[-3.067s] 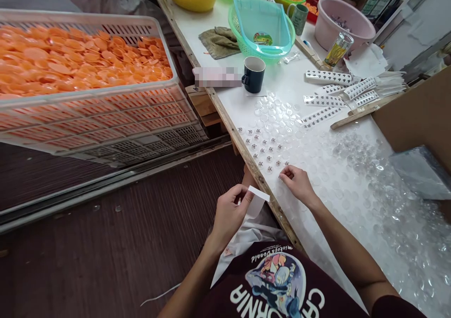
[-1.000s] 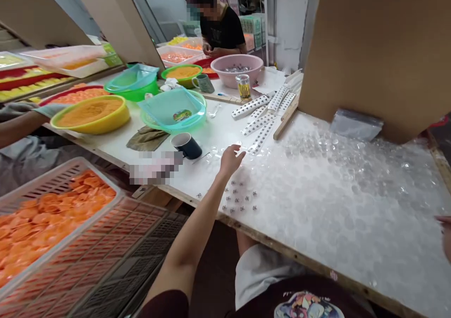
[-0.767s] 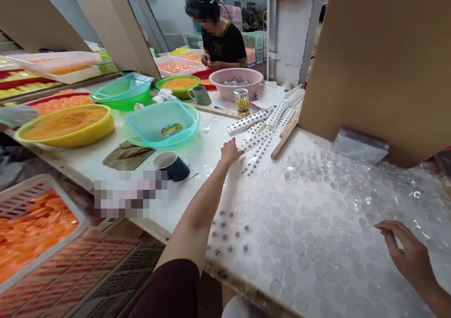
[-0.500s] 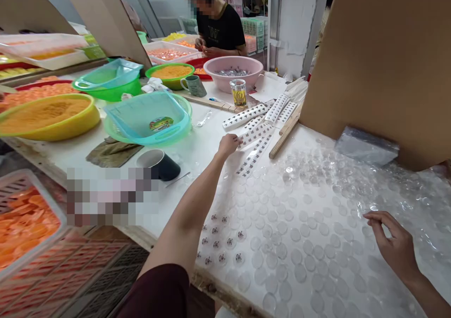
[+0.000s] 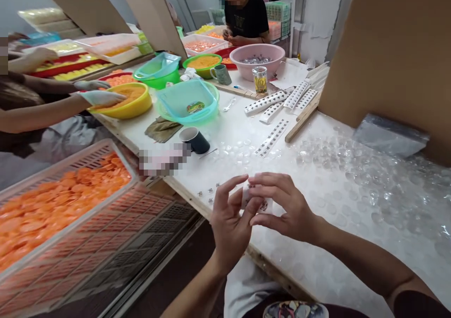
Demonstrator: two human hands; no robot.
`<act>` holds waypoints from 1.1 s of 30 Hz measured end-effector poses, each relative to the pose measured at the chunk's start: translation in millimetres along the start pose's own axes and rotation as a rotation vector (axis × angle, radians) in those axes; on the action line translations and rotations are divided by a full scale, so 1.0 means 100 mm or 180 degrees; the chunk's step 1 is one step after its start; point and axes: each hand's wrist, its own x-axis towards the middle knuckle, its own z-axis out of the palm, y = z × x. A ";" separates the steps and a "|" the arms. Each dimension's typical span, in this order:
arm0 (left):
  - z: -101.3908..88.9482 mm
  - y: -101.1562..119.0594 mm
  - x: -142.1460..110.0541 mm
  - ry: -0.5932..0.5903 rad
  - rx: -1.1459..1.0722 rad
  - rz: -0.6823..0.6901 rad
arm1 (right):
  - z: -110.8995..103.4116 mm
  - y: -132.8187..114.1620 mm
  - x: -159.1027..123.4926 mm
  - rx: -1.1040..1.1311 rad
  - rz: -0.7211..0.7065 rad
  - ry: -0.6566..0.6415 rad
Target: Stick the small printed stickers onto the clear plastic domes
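Near the table's front edge, my left hand (image 5: 232, 224) and my right hand (image 5: 291, 210) meet over a short white sticker strip (image 5: 265, 206) printed with small dark figures. My left thumb and fingers pinch it, and my right fingertips grip its upper part; the fingers hide some of it. Beyond my hands, another sticker strip (image 5: 272, 138) lies flat on the white table. A few clear discs with dark figures (image 5: 210, 191) sit left of my hands. Many plain clear discs (image 5: 347, 174) spread across the table to the right.
More sticker strips (image 5: 296, 95) lie by a wooden bar (image 5: 302, 124). A dark mug (image 5: 197, 140), a turquoise basin (image 5: 183, 103) and a pink basin (image 5: 257, 57) stand further back. A crate (image 5: 121, 160) of orange discs is at left. Co-workers' hands (image 5: 102, 98) reach into a yellow basin (image 5: 139, 109).
My left hand has drawn a strip back from the pile to the front edge. My right hand has come left from the clear discs to meet it. The view has turned left.
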 end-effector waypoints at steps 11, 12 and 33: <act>-0.44 0.23 -0.54 0.0443 0.0211 -0.0053 | 0.19 -0.46 -0.20 0.0958 0.0461 0.0105; -0.46 0.22 -0.54 0.0410 0.0254 -0.0127 | 0.22 -0.45 -0.22 0.0908 0.0521 0.0106; -0.63 -0.46 -0.64 0.0173 0.0231 -0.1045 | 0.59 -0.13 -0.60 0.1167 0.2181 -0.0798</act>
